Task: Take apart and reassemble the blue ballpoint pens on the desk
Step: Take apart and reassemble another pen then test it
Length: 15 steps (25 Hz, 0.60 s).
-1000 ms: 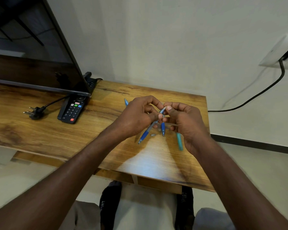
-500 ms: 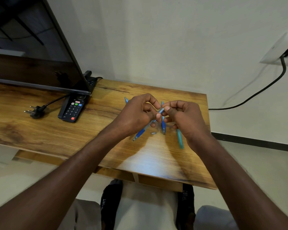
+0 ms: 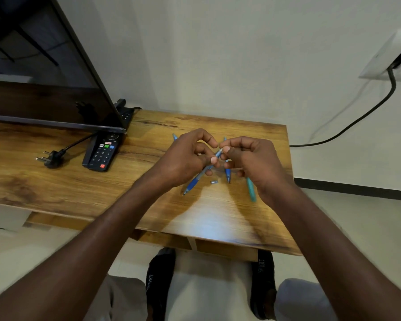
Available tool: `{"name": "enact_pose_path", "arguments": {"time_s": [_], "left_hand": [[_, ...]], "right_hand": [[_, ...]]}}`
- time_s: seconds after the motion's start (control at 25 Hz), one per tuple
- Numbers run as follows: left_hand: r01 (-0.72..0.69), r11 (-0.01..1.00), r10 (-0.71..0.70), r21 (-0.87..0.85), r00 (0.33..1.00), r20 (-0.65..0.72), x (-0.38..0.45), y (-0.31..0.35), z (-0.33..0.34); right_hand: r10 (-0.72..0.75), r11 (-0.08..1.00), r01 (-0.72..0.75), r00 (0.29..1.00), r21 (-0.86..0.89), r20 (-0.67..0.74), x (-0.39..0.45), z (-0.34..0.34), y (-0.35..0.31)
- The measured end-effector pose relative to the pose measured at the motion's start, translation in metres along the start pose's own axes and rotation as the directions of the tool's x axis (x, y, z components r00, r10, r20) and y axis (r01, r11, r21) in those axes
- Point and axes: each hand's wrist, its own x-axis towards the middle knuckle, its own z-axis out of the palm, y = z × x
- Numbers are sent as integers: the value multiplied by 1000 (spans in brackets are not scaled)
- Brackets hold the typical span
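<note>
Now, left hand [image 3: 183,158] fingers curled round blue pen [image 3: 200,174], right hand [image 3: 250,158] fingertips pinching its upper end

Blue pen [image 3: 196,180], wood-grain brown desk [image 3: 79,186]

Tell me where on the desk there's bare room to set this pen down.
Bare wood lies between the remote and the left hand, and along the desk's near edge. Under both hands it is crowded with pen parts.
</note>
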Motion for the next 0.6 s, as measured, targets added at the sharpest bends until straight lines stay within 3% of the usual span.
{"name": "enact_pose_path", "arguments": {"time_s": [0.08,0.2,0.32,0.4,0.48,0.52,0.6], "left_hand": [[-7,1000,7,4,1000,17,-2,-1,-5],[-11,1000,11,-13,1000,7,-5,0,-10],[-24,999,23,-35,1000,-11,-7,1,-14],[-26,999,25,-37,999,-38,-9,1,-15],[-11,999,9,-40,998,-62,-10,1,-17],[1,999,-4,-42,997,-72,-10,0,-18],[21,998,-26,-55,996,-82,-11,0,-19]], "right_hand": [[23,998,-24,1000,64,21,-1,3,0],[21,1000,-21,999,21,-24,3,4,1],[-25,987,11,996,-159,-85,8,7,10],[-157,850,117,987,-514,-35,8,16,19],[-204,592,209,973,-778,106,2,27,26],[-192,482,237,968,-843,163,-2,31,29],[-183,365,281,957,-888,227,-6,36,33]]}}
